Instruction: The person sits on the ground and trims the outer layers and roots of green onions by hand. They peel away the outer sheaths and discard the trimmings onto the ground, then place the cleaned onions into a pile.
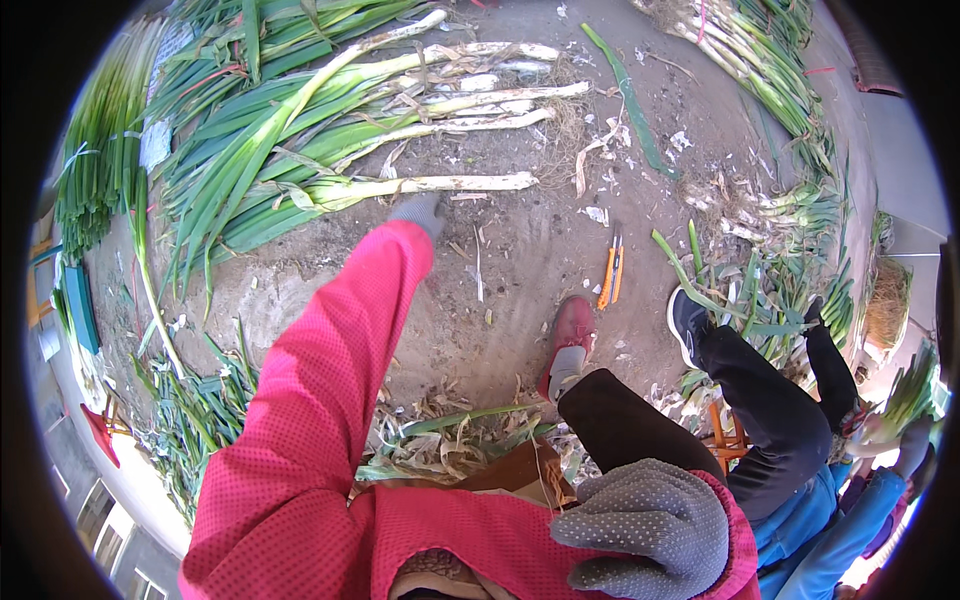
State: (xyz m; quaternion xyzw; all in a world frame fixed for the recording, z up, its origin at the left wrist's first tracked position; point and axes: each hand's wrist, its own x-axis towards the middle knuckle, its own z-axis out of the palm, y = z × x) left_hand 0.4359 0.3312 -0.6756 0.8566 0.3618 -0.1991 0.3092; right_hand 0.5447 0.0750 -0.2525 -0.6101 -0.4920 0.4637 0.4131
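My left hand [421, 213], in a grey knit glove, reaches down beside the white stalk of a long green onion [465, 183] lying on the ground. Its fingers are mostly hidden, so a grip cannot be made out. Beyond that stalk lies a loose row of green onions [480, 97], white root ends to the right and green leaves to the left. My right hand [652, 525], in a dotted grey glove, is near my lap with fingers bent and apart, nothing visible in it. An orange utility knife [611, 274] lies on the ground ahead of my red shoe [574, 322].
Tied bundles of green onions lie at the upper right [750, 82] and left [105, 150]. Leaf trimmings [450, 442] cover the ground close to me. At right, another person's black-clad leg [772, 412] and dark shoe [686, 322] rest beside cut leaves [787, 292].
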